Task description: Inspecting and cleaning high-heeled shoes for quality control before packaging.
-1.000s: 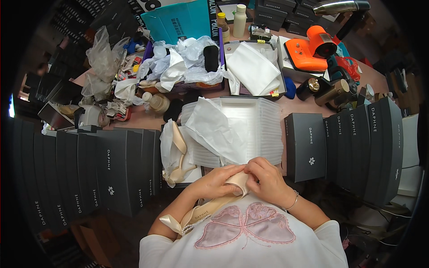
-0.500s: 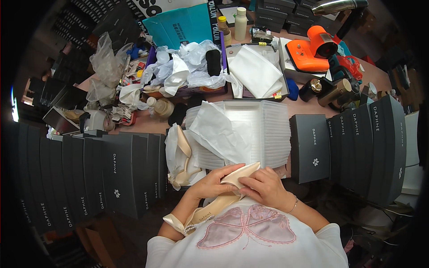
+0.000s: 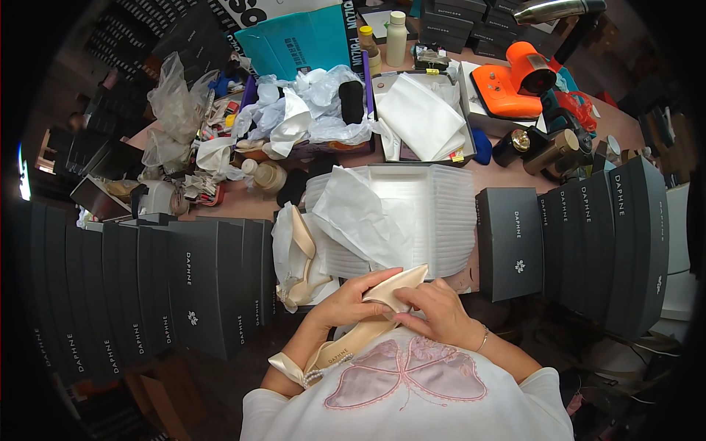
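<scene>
A cream satin pointed-toe shoe point(image 3: 401, 285) lies across my lap, toe pointing up and right, its ankle strap trimmed with pearls. Around the side of its front part my left hand point(image 3: 349, 301) is closed, thumb underneath. My right hand point(image 3: 435, 310) presses bent fingers to the toe's opening edge; the fingertips are partly hidden. A matching shoe point(image 3: 300, 257) rests on its side on white paper at the left end of the open box. White tissue paper point(image 3: 357, 213) and foam sheets point(image 3: 452, 228) lie over that box just beyond my hands.
Dark grey shoeboxes stand in rows at left point(image 3: 195, 287) and right point(image 3: 515, 242). Behind are a purple bin of crumpled plastic point(image 3: 323, 110), a box of white cloths point(image 3: 421, 117), an orange device point(image 3: 507, 88), bottles point(image 3: 396, 40) and a dark-handled metal tool point(image 3: 559, 11).
My right hand has shifted slightly, its fingers more bent at the shoe's edge. The left hand keeps its hold, and the shoe hardly moves.
</scene>
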The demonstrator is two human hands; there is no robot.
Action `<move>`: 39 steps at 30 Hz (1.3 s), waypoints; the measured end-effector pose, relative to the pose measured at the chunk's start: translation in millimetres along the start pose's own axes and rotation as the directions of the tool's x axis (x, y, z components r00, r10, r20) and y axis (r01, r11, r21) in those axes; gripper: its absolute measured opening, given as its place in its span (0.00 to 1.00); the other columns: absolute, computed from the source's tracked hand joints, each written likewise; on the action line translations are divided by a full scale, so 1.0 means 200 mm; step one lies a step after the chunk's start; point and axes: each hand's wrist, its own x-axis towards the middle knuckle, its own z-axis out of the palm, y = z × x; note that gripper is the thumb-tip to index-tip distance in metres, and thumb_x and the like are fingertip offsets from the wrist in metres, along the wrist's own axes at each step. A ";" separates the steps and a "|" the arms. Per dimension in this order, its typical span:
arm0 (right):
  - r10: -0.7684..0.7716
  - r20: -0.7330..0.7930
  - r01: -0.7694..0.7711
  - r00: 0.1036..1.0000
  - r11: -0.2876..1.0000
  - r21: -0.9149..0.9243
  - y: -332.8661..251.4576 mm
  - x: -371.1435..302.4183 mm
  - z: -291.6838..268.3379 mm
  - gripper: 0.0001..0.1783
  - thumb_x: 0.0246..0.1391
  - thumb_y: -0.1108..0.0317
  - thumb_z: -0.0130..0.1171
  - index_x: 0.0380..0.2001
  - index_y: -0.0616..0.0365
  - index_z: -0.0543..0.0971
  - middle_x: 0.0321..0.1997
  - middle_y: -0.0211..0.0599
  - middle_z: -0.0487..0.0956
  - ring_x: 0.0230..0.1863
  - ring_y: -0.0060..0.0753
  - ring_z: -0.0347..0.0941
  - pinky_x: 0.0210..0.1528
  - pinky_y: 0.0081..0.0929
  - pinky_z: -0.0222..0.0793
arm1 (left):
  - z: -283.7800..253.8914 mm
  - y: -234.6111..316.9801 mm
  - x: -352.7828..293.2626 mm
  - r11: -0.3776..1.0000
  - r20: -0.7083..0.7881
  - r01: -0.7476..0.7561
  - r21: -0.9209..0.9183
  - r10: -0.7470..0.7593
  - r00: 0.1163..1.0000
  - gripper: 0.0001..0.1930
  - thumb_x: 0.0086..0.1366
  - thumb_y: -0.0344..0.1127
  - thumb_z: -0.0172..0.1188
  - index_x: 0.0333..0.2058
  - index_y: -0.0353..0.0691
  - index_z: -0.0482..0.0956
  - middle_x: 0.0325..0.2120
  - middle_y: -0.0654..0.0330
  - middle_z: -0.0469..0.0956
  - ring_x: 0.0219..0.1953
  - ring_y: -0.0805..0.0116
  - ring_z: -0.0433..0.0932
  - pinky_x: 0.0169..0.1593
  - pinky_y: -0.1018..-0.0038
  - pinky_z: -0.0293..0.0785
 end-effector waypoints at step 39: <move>-0.010 0.067 0.010 0.998 1.000 0.005 0.01 0.00 0.03 0.16 0.46 0.64 0.67 0.38 0.55 0.76 0.24 0.30 0.76 0.23 0.30 0.72 0.30 0.28 0.60 | 0.00 -0.01 -0.02 0.992 -0.039 -0.061 0.107 0.066 0.997 0.36 0.56 0.30 0.64 0.63 0.37 0.61 0.55 0.55 0.69 0.56 0.68 0.68 0.58 0.74 0.63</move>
